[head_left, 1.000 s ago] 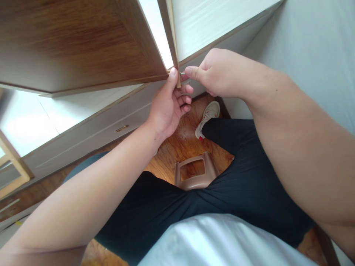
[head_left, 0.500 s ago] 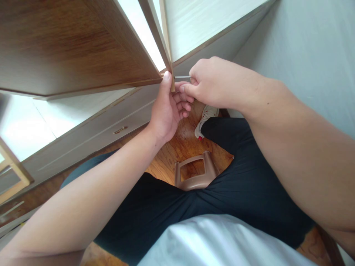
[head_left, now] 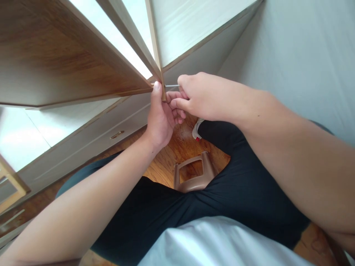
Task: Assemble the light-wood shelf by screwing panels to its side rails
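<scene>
Right hand (head_left: 202, 98) pinches screw (head_left: 172, 86) at panel edge (head_left: 161, 88) (left hand (head_left: 161, 118) gripping it).

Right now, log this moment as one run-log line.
left hand: grips panel corner | right hand: pinches thin metal rod at panel edge | stool below

My single camera sits on my head, looking forward and steeply down along my chest and both forearms. It is close: my left hand (head_left: 161, 118) and right hand (head_left: 199, 98) meet just above frame centre, toward 12 o'clock. The stool (head_left: 194, 173) sits below centre, the wall fills 2 o'clock.
</scene>
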Demonstrator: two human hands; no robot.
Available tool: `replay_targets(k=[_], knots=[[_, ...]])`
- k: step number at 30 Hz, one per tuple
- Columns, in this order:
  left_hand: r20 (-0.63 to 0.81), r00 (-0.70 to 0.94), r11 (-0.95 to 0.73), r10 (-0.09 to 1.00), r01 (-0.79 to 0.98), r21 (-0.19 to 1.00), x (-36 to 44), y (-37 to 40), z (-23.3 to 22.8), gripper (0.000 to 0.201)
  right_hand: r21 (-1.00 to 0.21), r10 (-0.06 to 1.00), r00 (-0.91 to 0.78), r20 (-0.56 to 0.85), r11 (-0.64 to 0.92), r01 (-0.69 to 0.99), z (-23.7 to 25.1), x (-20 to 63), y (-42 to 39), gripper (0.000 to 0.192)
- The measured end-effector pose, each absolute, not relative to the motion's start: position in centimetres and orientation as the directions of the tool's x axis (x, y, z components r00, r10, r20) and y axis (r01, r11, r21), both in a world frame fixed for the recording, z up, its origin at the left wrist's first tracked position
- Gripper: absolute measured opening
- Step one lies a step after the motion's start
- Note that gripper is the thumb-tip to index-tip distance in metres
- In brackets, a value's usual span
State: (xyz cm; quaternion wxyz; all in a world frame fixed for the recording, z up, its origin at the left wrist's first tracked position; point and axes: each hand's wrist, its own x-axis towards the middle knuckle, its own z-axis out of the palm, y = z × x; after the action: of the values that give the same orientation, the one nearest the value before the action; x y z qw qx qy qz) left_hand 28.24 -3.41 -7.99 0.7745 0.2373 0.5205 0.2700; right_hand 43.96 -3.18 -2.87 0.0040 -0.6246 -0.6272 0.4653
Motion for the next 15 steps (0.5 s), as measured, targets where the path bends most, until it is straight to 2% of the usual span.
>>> replay_targets(k=[3, 5, 9, 15], knots=[[-0.622, 0.369, 0.710, 0.691, -0.183, 0.680, 28.2, -3.4, -7.9, 0.071, -0.585, 0.833, -0.215, -0.510, -0.153, 0.796, -2.8, 44.2, -2.9, 0.027], [-0.590, 0.377, 0.685, 0.714, -0.200, 0.701, 28.1, -3.3, -7.8, 0.065, -0.571, 0.840, -0.229, -0.493, -0.113, 0.813, -2.9, 44.6, -2.7, 0.029], [-0.599, 0.318, 0.670, 0.735, -0.202, 0.714, 27.6, -3.1, -7.2, 0.046, -0.525, 0.864, -0.269, -0.425, 0.006, 0.851, -3.5, 45.6, -2.2, 0.034], [-0.614, 0.309, 0.678, 0.726, -0.176, 0.714, 27.3, -3.1, -6.5, 0.042, -0.552, 0.855, -0.365, -0.368, 0.115, 0.826, -4.2, 45.6, -1.7, 0.035]])
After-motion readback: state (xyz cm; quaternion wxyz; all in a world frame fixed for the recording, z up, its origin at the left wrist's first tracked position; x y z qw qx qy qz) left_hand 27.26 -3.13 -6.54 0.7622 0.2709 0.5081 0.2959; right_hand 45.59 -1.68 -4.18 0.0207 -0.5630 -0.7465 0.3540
